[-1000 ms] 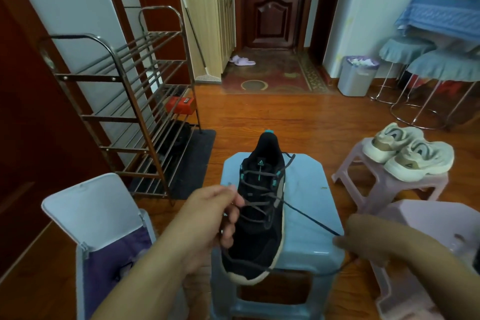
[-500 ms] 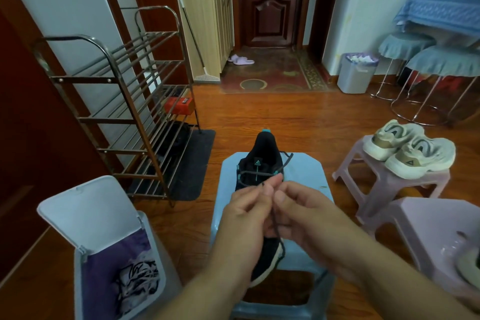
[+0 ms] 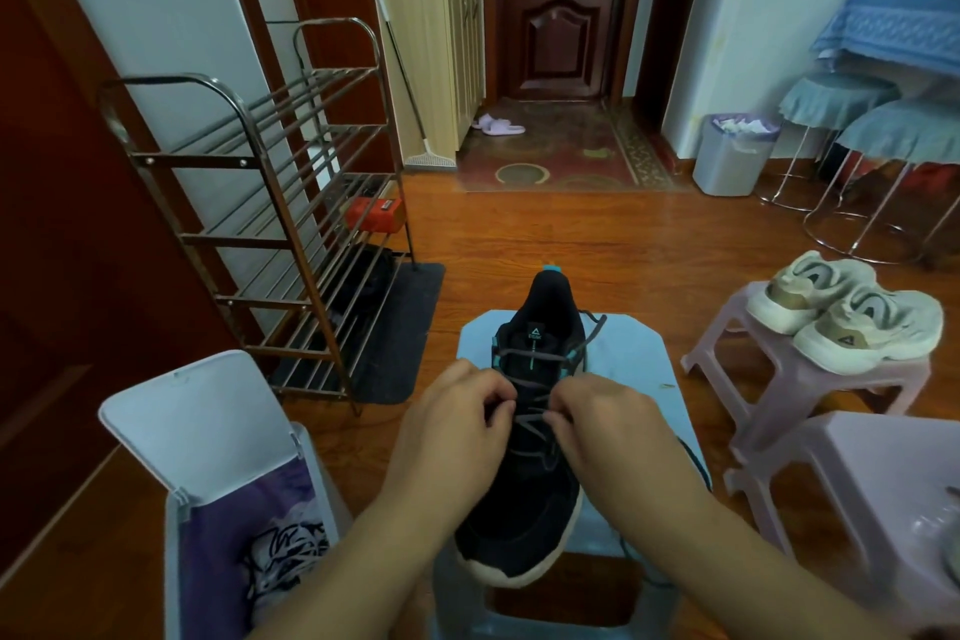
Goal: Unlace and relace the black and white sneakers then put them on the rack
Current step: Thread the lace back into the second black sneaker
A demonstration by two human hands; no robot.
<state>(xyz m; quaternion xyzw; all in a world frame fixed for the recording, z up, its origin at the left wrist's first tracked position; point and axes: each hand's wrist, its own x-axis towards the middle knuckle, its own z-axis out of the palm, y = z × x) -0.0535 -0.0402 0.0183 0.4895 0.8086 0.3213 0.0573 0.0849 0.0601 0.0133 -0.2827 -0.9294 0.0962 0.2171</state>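
The black sneaker (image 3: 535, 431) sits on a blue stool (image 3: 639, 369). The left hand (image 3: 457, 426) and right hand (image 3: 608, 426) each pinch its gray lace (image 3: 540, 416) with curled fingers. A metal shoe rack (image 3: 270, 224) stands nearby on the left.

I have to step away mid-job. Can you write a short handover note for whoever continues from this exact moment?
Left hand and right hand: both pinch the grey lace over the midfoot.
Black sneaker with white sole lies on the light blue plastic stool, toe toward you; lace crosses several eyelets.
Metal shoe rack stands to the left.
Left: finish lacing, then rack it. No second black sneaker visible.
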